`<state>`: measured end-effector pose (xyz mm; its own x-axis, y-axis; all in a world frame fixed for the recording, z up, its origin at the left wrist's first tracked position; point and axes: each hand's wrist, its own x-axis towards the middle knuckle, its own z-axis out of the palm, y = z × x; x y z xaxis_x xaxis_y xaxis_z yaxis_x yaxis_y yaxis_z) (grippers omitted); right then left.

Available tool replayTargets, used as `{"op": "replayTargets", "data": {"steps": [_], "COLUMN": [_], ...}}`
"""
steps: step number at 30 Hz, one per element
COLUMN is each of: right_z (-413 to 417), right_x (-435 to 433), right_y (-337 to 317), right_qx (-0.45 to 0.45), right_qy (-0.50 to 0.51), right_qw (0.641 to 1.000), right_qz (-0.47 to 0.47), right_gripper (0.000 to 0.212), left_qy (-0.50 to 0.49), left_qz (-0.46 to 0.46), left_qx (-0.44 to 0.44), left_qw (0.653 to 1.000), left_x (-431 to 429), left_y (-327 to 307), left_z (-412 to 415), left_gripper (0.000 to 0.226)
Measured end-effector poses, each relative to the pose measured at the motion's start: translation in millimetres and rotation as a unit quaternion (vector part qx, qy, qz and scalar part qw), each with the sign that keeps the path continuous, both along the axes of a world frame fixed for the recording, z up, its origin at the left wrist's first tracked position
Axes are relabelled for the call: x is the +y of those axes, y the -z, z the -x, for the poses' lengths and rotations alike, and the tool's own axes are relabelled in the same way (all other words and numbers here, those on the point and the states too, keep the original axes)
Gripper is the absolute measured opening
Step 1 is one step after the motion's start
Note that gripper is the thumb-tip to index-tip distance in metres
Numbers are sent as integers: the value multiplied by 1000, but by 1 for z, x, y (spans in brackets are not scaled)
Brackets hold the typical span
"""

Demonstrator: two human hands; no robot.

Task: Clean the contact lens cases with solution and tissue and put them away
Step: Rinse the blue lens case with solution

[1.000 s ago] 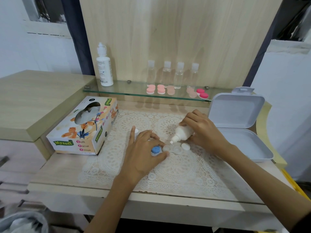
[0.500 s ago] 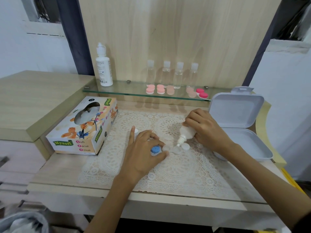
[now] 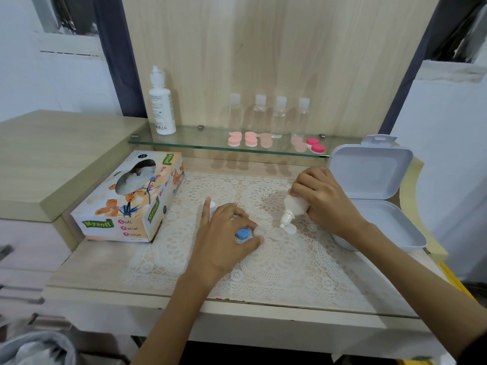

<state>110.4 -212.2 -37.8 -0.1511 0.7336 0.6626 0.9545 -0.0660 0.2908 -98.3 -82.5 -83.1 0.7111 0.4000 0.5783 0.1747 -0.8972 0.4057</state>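
Head view. Lens case (image 3: 268,232), clear plastic with two round wells, lies flat on the lace mat (image 3: 276,264) near the table's middle. A blue cap (image 3: 243,233) sits at its left end; a white cap (image 3: 290,228) lies just right of the case on the mat.

Left hand (image 3: 224,241) comes in from the near edge, palm down, wrist low. Thumb and fingers pinch the left end of the case around the blue cap; index finger is stretched out toward the far side, apart from the others. A small white cap (image 3: 212,204) shows just past that fingertip, partly hidden.

Right hand (image 3: 324,201) is clenched around a small white bottle (image 3: 295,208), tipped nozzle down and leftward. Nozzle tip is over the right well, close above it; cannot tell whether it touches.

Tissue box (image 3: 129,198), printed card with orange flowers, lies at the left, oval opening up, white tissue showing. Open grey plastic box (image 3: 374,177) stands at the right, lid raised, corners rounded.

Far side: glass shelf (image 3: 184,143) on a pale wood panel. On it a tall white bottle (image 3: 161,104) at the left, four clear bottles (image 3: 268,117) in a row, and pink cases (image 3: 250,139) in front of them, two darker pink at the right end.
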Motion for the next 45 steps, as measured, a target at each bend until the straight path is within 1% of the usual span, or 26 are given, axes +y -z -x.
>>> {"op": "replayTargets", "data": {"steps": [7, 12, 16, 19, 23, 25, 27, 30, 33, 36, 38, 41, 43, 45], "right_z": [0, 2, 1, 2, 6, 12, 19, 28, 38, 48, 53, 59, 62, 63], "right_x": [1, 0, 0, 0, 1, 4, 8, 18, 29, 40, 47, 54, 57, 58], "right_y": [1, 1, 5, 7, 1, -5, -10, -13, -11, -5, 0, 5, 7, 10], "right_qx": [3, 27, 69, 145, 276, 344, 415, 500, 577, 620, 631, 650, 651, 641], "right_qy": [8, 11, 15, 12, 21, 27, 43, 46, 23, 9, 6, -2, -3, -6], "right_qw": [1000, 999, 997, 989, 961, 939, 909, 865, 816, 784, 776, 759, 759, 767], "right_qz": [2, 15, 36, 38, 9, -8, -14, 5, 7, 0, -2, -19, -24, -24], "right_gripper": [26, 29, 35, 39, 49, 52, 56, 59, 51, 44, 43, 42, 43, 44], "left_qy": [-1, 0, 3, 3, 3, 4, 4, 1, 0, -9, -17, -36, -49, -58], "left_qz": [-1, -4, -6, -15, -16, -16, -18, -21, -21, -24, -28, -23, -34, -43], "left_qx": [0, 0, 3, 4, 4, 6, 8, 12, 11, 8, 2, 0, 9, 23], "left_qw": [1000, 1000, 1000, 1000, 1000, 1000, 1000, 1000, 1000, 1000, 999, 999, 998, 997], "left_x": [0, 0, 0, 0, 0, 0, 0, 1, 1, 0, 0, -2, -3, -4], "left_y": [0, 0, 1, 2, 3, 2, 2, 1, 0, -2, -3, -5, -7, -9], "left_z": [0, 0, 0, -1, -1, -1, -1, -1, 1, 3, 4, 5, 6, 7], "left_gripper": [47, 45, 42, 40, 39, 40, 40, 42, 42, 39, 36, 37, 36, 36]}}
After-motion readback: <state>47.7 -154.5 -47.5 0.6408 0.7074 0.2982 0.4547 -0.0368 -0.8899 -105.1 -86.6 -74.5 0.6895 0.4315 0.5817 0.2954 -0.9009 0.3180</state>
